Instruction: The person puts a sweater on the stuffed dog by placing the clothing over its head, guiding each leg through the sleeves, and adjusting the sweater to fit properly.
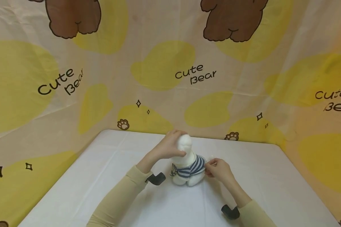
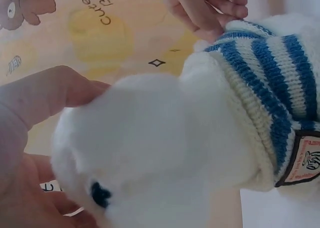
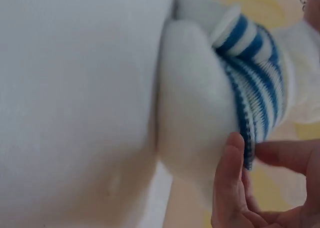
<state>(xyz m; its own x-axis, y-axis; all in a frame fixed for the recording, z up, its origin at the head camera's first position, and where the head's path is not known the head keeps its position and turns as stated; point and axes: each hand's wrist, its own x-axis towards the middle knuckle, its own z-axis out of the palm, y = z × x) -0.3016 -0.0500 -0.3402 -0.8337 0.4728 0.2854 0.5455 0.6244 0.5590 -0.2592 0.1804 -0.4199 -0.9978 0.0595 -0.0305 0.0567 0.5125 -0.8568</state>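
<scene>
A white plush toy (image 1: 184, 145) sits on the table, wearing a blue-and-white striped knitted sweater (image 1: 197, 166). My left hand (image 1: 170, 145) holds the toy's head, thumb on one side and fingers on the other. In the left wrist view, a dark eye (image 2: 100, 194) and a label patch (image 2: 304, 160) on the sweater show. My right hand (image 1: 221, 171) is at the toy's lower back. The right wrist view has its thumb and fingers (image 3: 229, 173) pinching the sweater's hem (image 3: 247, 138), just above the rounded white lower body (image 3: 192, 97).
A white cloth covers the table (image 1: 113, 157). Printed fabric (image 1: 159, 69) with bears and "Cute Bear" lettering hangs behind and at both sides. Dark devices (image 1: 157, 179) are strapped to both wrists.
</scene>
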